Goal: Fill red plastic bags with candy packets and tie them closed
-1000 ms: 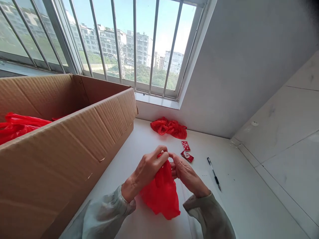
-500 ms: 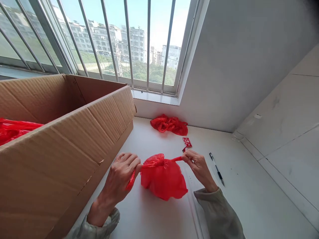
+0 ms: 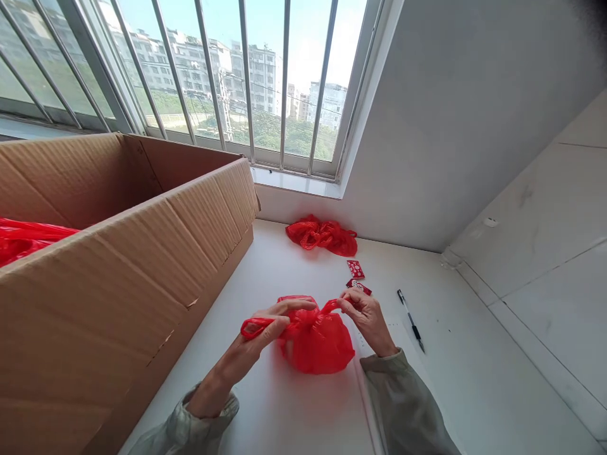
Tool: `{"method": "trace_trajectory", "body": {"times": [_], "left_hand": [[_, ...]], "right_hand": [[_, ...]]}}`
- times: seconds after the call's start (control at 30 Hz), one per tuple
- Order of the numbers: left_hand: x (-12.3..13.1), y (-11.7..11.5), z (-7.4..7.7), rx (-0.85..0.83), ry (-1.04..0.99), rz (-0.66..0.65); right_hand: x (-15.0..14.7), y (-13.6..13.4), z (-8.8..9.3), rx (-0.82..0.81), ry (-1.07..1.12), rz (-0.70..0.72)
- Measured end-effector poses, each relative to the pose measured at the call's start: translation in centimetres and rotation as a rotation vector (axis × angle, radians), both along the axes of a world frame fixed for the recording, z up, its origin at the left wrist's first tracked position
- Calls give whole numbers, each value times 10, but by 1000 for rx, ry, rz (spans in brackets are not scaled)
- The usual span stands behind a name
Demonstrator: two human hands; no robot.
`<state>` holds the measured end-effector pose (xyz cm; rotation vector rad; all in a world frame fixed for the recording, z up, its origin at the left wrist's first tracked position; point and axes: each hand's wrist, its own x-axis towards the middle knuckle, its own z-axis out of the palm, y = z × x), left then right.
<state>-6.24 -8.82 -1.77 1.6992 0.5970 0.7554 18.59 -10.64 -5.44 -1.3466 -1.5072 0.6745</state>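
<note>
One pinch of the right hand [image 3: 370, 316], thumb against fingers, clamps a twisted end of the bag [image 3: 317, 347]. The left hand [image 3: 249, 354] has thumb and forefinger apart, a red loop [image 3: 255, 327] of the bag between them; whether its hidden fingers grip, I cannot tell. The bag sits on the table [image 3: 294, 417], gathered at its top between both hands. Beyond the bag, rightward, lie two packets [image 3: 355, 269]; farther behind it, a red bundle [image 3: 322, 235]. Right of it is a pen [image 3: 410, 320]; left, a box [image 3: 142, 278].
</note>
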Motion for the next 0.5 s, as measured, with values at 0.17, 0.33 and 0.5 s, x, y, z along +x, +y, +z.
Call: {"method": "trace_trajectory", "body": {"times": [0.17, 0.33, 0.5], "left_hand": [[31, 1, -8, -131, -226, -4], [30, -2, -13, -341, -275, 257], [24, -5, -12, -312, -132, 343]], "right_hand": [[-18, 14, -3, -92, 37, -48], [-13, 16, -13, -81, 24, -73], [-29, -8, 15, 52, 17, -165]]}}
